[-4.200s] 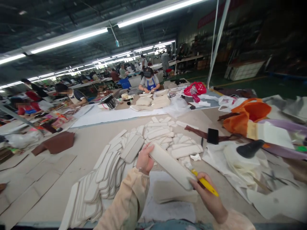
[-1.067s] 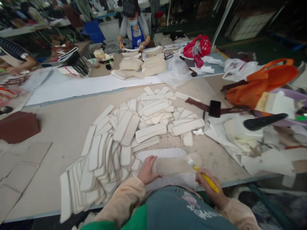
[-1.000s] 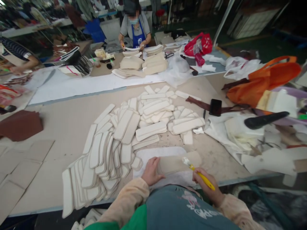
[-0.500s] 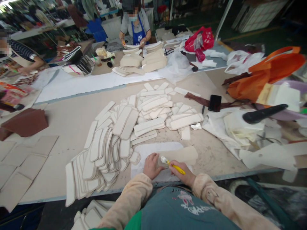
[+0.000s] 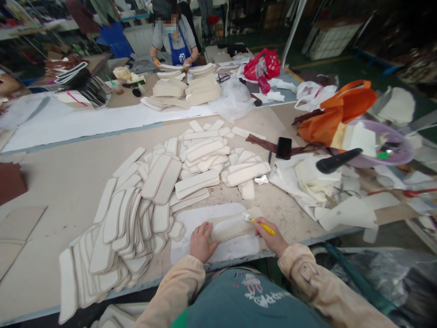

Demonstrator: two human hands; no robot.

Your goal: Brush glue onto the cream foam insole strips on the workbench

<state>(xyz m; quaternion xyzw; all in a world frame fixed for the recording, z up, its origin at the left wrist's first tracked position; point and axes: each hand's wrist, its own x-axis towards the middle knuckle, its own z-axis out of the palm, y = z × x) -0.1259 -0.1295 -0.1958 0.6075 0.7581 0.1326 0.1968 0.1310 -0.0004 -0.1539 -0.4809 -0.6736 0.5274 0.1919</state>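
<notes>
We lay a long beige strip [image 5: 232,228] on a white sheet [image 5: 180,239], and the sheet is on the worktop [image 5: 71,191], close to its near edge. We use the sheet to say where things are. The strip lies along the middle of the sheet, in front of us and between our two hands. Its long way goes from left to right, with the right end tipped a little away from us and poking past the sheet. Our left hand [image 5: 202,241] is at the sheet's left part. It is flat with its fingers spread, and it seems to press on the strip's left end without grabbing it. Our right hand [image 5: 269,234] is just past the sheet's right side, curled around a yellow brush [image 5: 266,226]. The white brush tip looks like it touches the strip near its right end. So our left hand is nearer to the strip, and our right hand reaches it by the brush. A pale, shiny streak runs along the strip. Left of the sheet is a big fan of pale pieces [image 5: 114,232], and behind the sheet is a messy pile [image 5: 205,150] of more.
</notes>
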